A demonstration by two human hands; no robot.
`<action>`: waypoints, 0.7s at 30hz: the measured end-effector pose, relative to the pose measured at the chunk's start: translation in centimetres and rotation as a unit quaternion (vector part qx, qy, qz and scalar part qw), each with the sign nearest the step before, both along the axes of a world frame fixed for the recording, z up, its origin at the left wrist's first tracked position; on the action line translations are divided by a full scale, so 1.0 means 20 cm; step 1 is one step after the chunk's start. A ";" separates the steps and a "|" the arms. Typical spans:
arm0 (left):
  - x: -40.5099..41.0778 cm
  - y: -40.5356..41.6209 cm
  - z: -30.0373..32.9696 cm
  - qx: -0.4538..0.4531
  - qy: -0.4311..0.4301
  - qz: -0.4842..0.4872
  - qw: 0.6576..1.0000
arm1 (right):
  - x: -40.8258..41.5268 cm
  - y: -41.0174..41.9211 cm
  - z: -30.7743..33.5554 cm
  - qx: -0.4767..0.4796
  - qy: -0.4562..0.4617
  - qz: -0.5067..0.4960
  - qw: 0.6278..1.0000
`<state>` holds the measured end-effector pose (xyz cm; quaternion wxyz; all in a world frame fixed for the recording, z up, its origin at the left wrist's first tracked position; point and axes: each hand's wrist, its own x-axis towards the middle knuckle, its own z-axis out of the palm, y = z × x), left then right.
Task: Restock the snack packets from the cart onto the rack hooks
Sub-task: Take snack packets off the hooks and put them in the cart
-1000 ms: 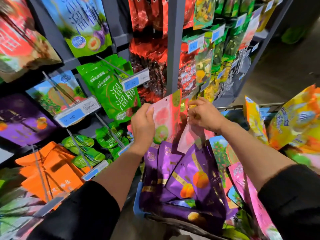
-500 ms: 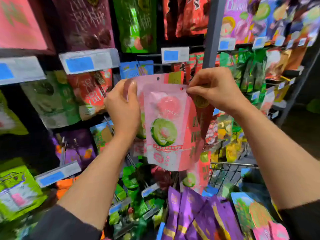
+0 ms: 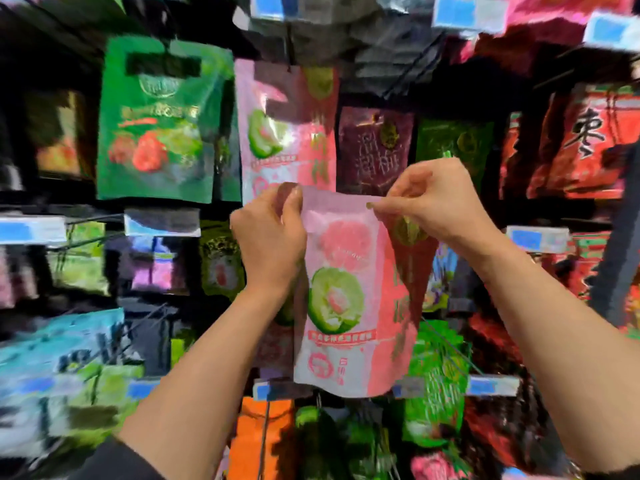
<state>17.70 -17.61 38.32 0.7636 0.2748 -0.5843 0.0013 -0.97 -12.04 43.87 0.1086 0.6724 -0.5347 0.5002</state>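
A pink snack packet [image 3: 346, 299] with a green fruit picture hangs between my hands, in front of the rack. My left hand [image 3: 270, 237] grips its top left corner. My right hand [image 3: 429, 199] pinches its top right corner. Directly above it, a matching pink packet [image 3: 277, 133] hangs on the rack. The view is blurred, so the hook that bears that packet does not show clearly. The cart is out of view.
Hanging packets fill the rack: a green one [image 3: 159, 123] at upper left, a dark maroon one [image 3: 374, 147] to the right of the pink one, red ones [image 3: 581, 143] at far right, an orange one [image 3: 263, 438] below. Blue-and-white price tags [image 3: 162, 221] stick out on wire hooks.
Both hands have lifted the pink packet from over the cart up in front of the rack. The view has swung upward, and the cart with its purple packets has dropped out of sight.
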 end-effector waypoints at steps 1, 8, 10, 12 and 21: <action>0.04 -0.02 0.02 0.004 0.009 0.010 1.000 | 0.03 -0.03 0.00 -0.012 -0.034 0.025 0.999; 0.31 -0.20 0.19 0.039 0.092 0.055 0.993 | 0.30 -0.22 -0.08 0.121 -0.441 0.320 0.830; 0.35 -0.22 0.22 0.029 0.089 0.066 0.993 | 0.38 -0.28 -0.08 0.142 -0.461 0.349 0.803; 0.37 -0.25 0.25 0.019 0.077 0.069 0.994 | 0.41 -0.33 -0.04 0.123 -0.459 0.335 0.813; 0.49 -0.33 0.34 0.001 0.016 0.079 0.997 | 0.29 -0.49 0.54 0.003 -0.485 0.221 0.846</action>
